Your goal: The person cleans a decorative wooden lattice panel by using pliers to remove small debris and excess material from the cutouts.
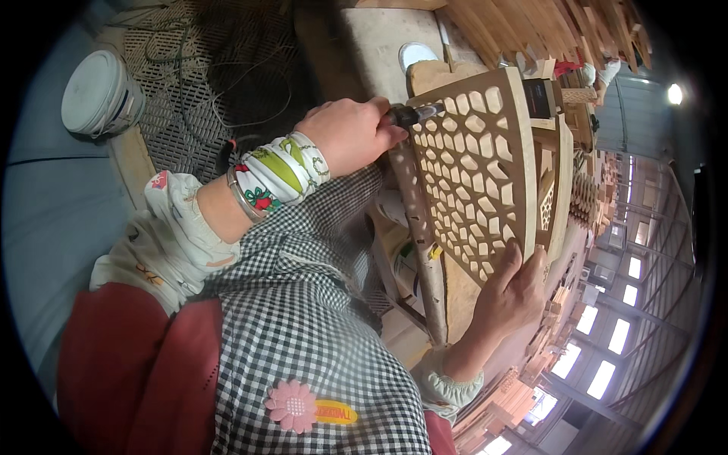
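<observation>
My left hand (345,136) is closed round a slim black hand tool (403,116) with a silvery tip. Its tip meets the pierced face of a curved wooden lattice panel (519,125), near the top left corner; I cannot make out what kind of tool it is. Many-sided holes cover the panel, which stands tilted on a worn padded support (459,299). At the panel's lower edge, my right hand (512,296) grips the wood, thumb on the front face and fingers partly hidden behind. A similar wooden piece (563,189) stands just behind the panel.
A lidded white bucket (95,95) stands at the far left beside woven matting (171,98) with loose cables. Stacked wooden boards (523,30) rise at the top right. A white round item (417,54) lies on the bench. Another person's gloved hand (607,72) shows farther off.
</observation>
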Available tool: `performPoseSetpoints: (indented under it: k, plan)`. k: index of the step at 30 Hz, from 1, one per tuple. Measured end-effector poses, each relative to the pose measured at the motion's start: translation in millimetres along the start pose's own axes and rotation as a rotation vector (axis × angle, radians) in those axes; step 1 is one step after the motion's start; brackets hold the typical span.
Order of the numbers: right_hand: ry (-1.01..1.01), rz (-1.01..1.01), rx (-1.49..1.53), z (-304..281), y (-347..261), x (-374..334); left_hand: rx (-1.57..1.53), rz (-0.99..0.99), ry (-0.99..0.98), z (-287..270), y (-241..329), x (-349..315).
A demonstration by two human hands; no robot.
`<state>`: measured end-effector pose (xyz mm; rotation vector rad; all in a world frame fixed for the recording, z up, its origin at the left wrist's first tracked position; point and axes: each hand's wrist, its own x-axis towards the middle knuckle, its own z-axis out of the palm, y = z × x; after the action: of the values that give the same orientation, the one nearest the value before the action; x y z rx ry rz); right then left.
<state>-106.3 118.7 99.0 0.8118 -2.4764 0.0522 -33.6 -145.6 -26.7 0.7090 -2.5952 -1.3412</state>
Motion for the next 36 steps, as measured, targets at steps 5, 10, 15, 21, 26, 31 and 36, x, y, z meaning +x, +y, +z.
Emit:
performPoseSetpoints:
  k: [5,10,15,21,26,31,36]
  plan:
    - [0.012,0.051,0.003,0,4,8,-0.593,-0.239,-0.353,-16,-18,-20]
    - [0.026,0.024,-0.030,1,10,13,-1.004,-0.285,-0.469,8,-68,-68]
    - [-0.031,0.059,-0.005,-11,21,9,-0.710,-0.356,-0.546,42,-94,-109]
    - [0.121,0.172,0.230,-11,45,-20,-0.585,0.149,-0.087,-18,-19,-94]
    - [0.279,0.189,0.534,9,60,-37,-0.577,0.370,-0.031,-67,70,-51]
    - [0.334,0.218,0.676,17,69,-47,-0.333,0.650,-0.082,-49,139,-12]
    - [0.358,0.101,0.630,27,86,-54,-0.062,0.600,-0.315,-14,169,6]
